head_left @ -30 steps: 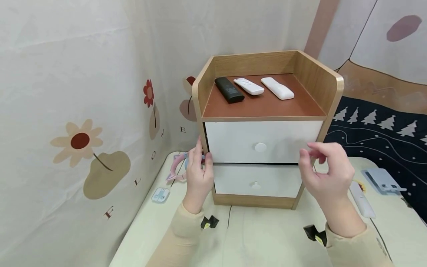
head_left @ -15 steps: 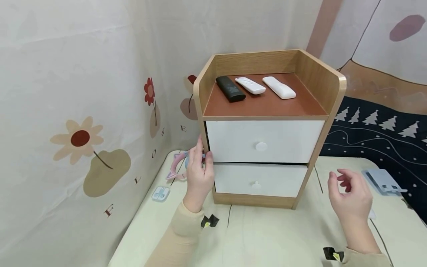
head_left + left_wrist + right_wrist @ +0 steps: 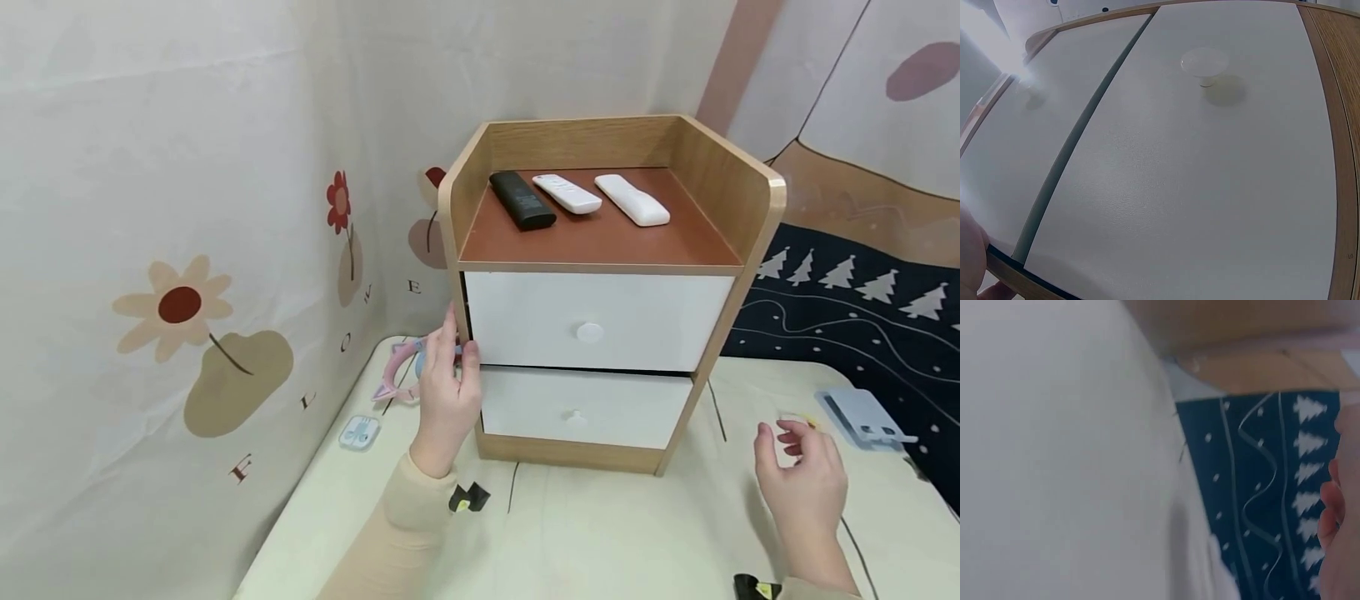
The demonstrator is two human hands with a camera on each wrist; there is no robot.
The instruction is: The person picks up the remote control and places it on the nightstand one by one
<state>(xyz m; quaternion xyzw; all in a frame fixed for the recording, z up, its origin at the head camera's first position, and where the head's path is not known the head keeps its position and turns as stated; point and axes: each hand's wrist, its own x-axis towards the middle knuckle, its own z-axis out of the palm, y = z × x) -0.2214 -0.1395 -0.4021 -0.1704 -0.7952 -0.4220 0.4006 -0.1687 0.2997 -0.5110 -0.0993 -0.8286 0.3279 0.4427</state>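
Observation:
A small wooden cabinet [image 3: 750, 217] stands on the table with two white drawers. The upper drawer [image 3: 525, 321] and the lower drawer [image 3: 525, 404] each have a round knob. My left hand [image 3: 448, 396] rests against the cabinet's left side, fingers straight, thumb by the front edge. In the left wrist view, part of that hand [image 3: 969, 256] shows at the lower left corner. Over the table right of the cabinet, my right hand [image 3: 806, 479] has loosely bent fingers and holds nothing. A black remote [image 3: 522, 200] and two white remotes, one slim [image 3: 567, 193], one smoother [image 3: 632, 200], lie on the cabinet's top.
On the left of the table are a pink ring-shaped item [image 3: 390, 379] with pointed ears and boxed earphones [image 3: 358, 433]. A pale blue-grey flat item [image 3: 862, 417] lies at the right. Printed cloth [image 3: 247, 167] hangs at the left and behind.
My right hand has moved away from the cabinet's front, right and down over the table, now covering a white item there. The left hand stays against the cabinet's side.

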